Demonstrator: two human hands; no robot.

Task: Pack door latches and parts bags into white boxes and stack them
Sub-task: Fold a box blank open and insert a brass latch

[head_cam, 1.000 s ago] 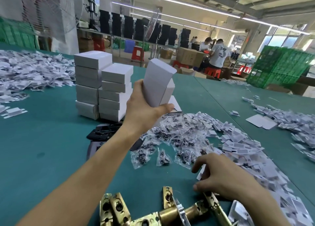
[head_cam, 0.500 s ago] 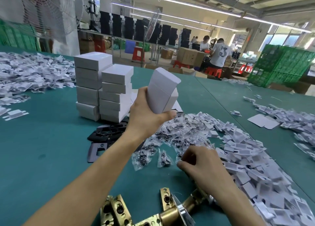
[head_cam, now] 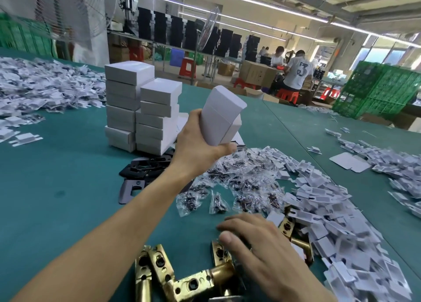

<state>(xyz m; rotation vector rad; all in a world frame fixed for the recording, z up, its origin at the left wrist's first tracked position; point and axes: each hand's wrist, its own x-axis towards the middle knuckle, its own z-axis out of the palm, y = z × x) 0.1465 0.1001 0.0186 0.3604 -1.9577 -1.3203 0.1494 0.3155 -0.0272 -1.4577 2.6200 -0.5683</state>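
White box (head_cam: 219, 117) tilts in the gripping left hand (head_cam: 198, 149); at 5 o'clock from it, the right hand (head_cam: 257, 247) lies loose-fingered over brass latches (head_cam: 193, 283).

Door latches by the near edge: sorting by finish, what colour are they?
Shiny brass-gold metal latches, best in the head view.

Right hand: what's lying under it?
Brass door latches lie under the right hand, on the green table; one shows just below its thumb. The palm covers the rest, so whether it touches any latch cannot be seen.
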